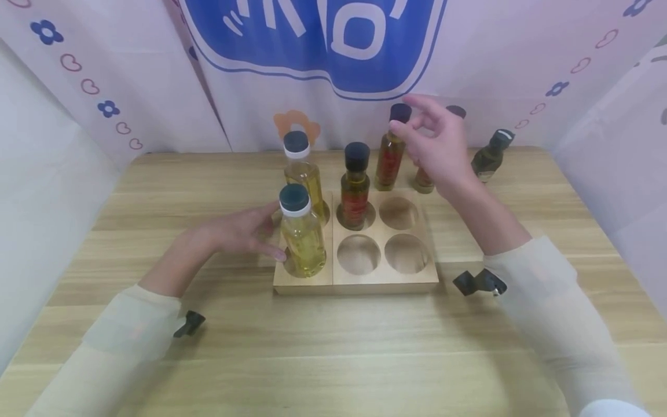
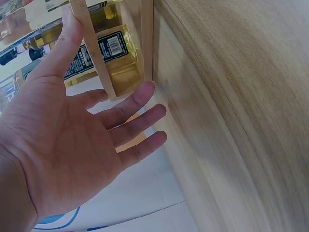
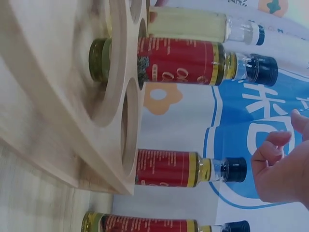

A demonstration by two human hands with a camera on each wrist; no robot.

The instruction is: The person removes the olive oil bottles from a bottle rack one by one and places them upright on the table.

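A wooden bottle rack (image 1: 383,279) with round holes lies on the table. Two yellow-oil bottles, a front one (image 1: 304,243) and one behind (image 1: 308,176), stand upright in its left section. A red-labelled oil bottle (image 1: 355,197) occupies a back hole in the right section. My left hand (image 1: 237,231) is at the rack's left side, fingers extended and thumb against the edge in the left wrist view. Behind the rack, my right hand (image 1: 440,136) hovers at the black cap of another red-labelled bottle (image 1: 389,162); the right wrist view shows a gap between them.
Partly hidden by my right hand is another red-labelled bottle (image 1: 424,181). A dark bottle (image 1: 488,156) stands farther right. Close behind the table hangs a white cloth (image 1: 250,104) with a blue print. Wood tabletop (image 1: 312,347) extends in front of the rack.
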